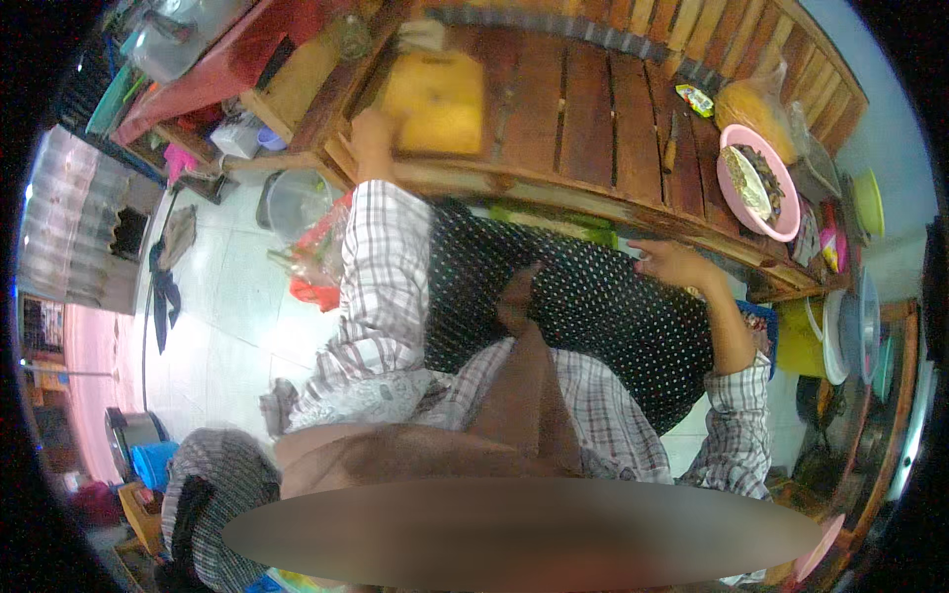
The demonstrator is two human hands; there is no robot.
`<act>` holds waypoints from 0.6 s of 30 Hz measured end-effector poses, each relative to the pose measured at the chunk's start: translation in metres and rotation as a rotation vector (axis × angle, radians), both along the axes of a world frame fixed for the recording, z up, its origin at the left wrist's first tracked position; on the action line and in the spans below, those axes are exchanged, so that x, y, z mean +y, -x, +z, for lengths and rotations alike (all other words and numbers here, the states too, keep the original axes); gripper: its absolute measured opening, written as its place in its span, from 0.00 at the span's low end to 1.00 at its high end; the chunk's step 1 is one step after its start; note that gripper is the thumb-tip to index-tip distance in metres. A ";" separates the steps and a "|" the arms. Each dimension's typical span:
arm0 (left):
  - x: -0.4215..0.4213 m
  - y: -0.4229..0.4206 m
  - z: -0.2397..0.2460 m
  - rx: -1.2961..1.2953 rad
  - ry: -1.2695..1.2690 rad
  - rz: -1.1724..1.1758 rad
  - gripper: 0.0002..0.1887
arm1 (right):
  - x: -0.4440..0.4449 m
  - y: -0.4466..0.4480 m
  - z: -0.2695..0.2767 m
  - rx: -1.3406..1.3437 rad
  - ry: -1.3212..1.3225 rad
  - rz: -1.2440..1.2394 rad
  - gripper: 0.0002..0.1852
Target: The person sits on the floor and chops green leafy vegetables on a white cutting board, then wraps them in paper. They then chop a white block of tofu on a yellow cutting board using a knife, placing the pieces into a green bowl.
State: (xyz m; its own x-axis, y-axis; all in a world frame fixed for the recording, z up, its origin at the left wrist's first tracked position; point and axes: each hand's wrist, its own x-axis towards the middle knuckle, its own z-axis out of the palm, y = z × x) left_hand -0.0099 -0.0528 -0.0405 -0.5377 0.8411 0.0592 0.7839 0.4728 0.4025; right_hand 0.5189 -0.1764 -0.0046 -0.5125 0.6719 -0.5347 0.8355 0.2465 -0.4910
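My left hand (pixel 374 137) is at the left edge of a yellow cutting board (pixel 437 104), which lies on a slatted wooden bench (pixel 586 118). Blur hides its fingers, so I cannot tell if they grip the board. My right hand (pixel 678 265) is below the bench's front edge, over the dark polka-dot cloth (pixel 593 311) on my lap. Its fingers are apart, and no held thing shows. To the right on the bench lie a knife (pixel 671 144) with a wooden handle and a small packet (pixel 695 100). A pink bowl (pixel 730 200) holds dark pieces and a pale, speckled piece.
Behind the bowl stands a plastic bag (pixel 752 111) with yellow-orange contents. On the floor at left are a clear plastic tub (pixel 299 200) and a red plastic bag (pixel 315 293). A yellow-green bucket (pixel 801 337) stands at right. A red-covered table (pixel 230 74) adjoins the bench.
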 end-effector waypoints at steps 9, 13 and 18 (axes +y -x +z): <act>-0.017 -0.079 0.050 -1.233 -0.379 -0.179 0.21 | 0.061 0.030 0.046 0.250 -0.865 -0.127 0.23; -0.030 -0.147 0.039 -1.479 -0.505 0.033 0.18 | 0.084 -0.025 0.037 -0.324 -1.526 -0.662 0.23; -0.049 -0.273 -0.028 -1.313 -0.833 -0.066 0.19 | 0.108 -0.099 0.027 -0.330 -1.015 -0.906 0.26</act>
